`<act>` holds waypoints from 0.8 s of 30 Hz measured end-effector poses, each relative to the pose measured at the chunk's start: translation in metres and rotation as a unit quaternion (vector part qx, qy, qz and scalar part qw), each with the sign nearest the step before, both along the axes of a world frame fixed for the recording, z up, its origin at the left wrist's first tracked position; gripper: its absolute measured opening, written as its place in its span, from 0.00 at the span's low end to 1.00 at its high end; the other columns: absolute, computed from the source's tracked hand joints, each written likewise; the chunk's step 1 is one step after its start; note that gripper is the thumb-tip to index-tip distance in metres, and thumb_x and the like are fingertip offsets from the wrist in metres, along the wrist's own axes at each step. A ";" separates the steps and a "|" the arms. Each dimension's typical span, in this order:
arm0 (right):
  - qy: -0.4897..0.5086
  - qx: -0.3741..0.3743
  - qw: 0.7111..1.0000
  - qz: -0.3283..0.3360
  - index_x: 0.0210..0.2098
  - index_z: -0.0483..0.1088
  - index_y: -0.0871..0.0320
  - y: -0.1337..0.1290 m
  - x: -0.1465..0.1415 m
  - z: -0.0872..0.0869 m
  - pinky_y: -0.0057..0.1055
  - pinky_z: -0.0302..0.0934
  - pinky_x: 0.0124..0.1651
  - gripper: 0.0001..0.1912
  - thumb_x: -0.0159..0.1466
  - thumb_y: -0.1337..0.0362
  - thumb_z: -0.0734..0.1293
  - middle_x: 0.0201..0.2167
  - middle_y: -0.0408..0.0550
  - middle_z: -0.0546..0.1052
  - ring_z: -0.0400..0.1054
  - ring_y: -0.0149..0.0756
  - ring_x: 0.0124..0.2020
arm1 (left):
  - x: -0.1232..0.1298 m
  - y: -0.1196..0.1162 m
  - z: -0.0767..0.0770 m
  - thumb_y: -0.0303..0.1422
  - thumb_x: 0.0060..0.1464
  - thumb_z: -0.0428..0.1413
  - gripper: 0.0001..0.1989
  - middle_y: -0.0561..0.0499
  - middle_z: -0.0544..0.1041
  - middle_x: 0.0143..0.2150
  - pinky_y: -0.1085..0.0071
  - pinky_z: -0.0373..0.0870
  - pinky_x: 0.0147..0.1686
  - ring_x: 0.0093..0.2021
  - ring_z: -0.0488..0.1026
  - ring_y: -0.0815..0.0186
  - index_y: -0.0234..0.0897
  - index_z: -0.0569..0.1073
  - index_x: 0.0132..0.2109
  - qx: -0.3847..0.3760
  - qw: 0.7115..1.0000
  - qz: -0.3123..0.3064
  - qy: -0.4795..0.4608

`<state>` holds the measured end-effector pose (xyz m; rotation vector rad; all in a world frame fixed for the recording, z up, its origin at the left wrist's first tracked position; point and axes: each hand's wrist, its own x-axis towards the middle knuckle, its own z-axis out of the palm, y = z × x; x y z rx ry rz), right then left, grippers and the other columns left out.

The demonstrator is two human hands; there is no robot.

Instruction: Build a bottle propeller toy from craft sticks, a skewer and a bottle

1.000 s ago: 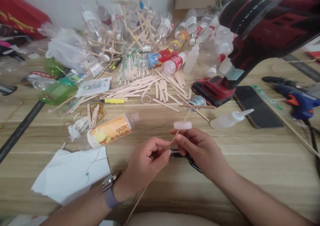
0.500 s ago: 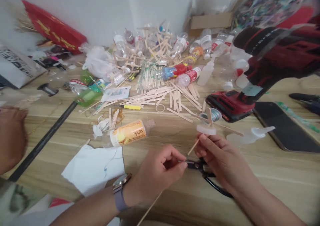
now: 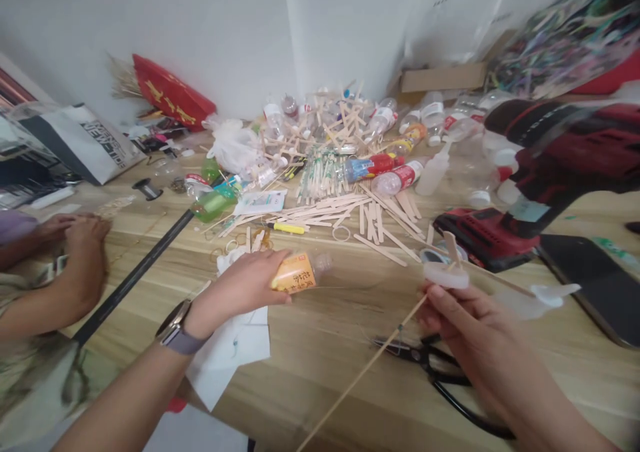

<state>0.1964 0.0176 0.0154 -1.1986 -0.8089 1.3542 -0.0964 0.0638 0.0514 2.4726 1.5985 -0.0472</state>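
My left hand [image 3: 250,280], with a watch on its wrist, is closed around the lower part of a clear plastic bottle [image 3: 295,273] with an orange label. The bottle lies on its side on the table. Between the thumb and fingers of my right hand [image 3: 463,319] is a round white plastic cap [image 3: 446,275] with wooden pieces standing on it. A thin wooden stick [image 3: 360,376] runs from there down to the lower left, with a small dark green band around it. Black-handled scissors [image 3: 425,357] lie beneath the stick, beside my right hand.
Wooden craft sticks [image 3: 325,211] and several plastic bottles [image 3: 395,177] crowd the table's back. A red and black power drill [image 3: 540,192] and a phone [image 3: 583,285] are at right. White paper [image 3: 235,355] lies near my left forearm. Another person's hands [image 3: 83,235] are at left.
My left hand has let go of the stick and moved left onto the bottle. My right hand keeps its hold on the cap and stick. The camera view has shifted left and up.
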 end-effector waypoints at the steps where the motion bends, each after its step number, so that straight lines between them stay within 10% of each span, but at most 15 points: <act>1: -0.013 0.013 1.000 -0.010 0.27 0.75 0.55 0.001 0.001 0.004 0.24 0.57 0.21 0.15 0.48 0.52 0.77 0.18 0.41 0.69 0.59 0.29 0.20 | -0.001 0.002 -0.001 0.39 0.45 0.62 0.30 0.41 0.76 0.47 0.60 0.69 0.42 0.46 0.73 0.49 0.38 0.67 0.56 0.004 1.000 -0.006 0.003; 13: -0.014 0.221 0.960 -0.173 0.26 0.71 0.59 0.030 0.012 0.070 0.26 0.60 0.26 0.16 0.48 0.55 0.78 0.23 0.43 0.71 0.62 0.28 0.22 | -0.024 -0.044 0.009 0.36 0.52 0.56 0.24 0.38 0.73 0.52 0.54 0.69 0.46 0.50 0.72 0.47 0.37 0.63 0.55 0.167 0.984 0.038 -0.056; 24: -0.003 0.285 0.940 -0.189 0.25 0.68 0.59 0.052 -0.005 0.082 0.31 0.59 0.29 0.11 0.56 0.61 0.73 0.20 0.41 0.68 0.62 0.30 0.20 | -0.043 -0.068 0.005 0.42 0.51 0.57 0.25 0.38 0.76 0.49 0.54 0.72 0.44 0.47 0.75 0.47 0.38 0.64 0.54 0.204 0.971 0.109 -0.066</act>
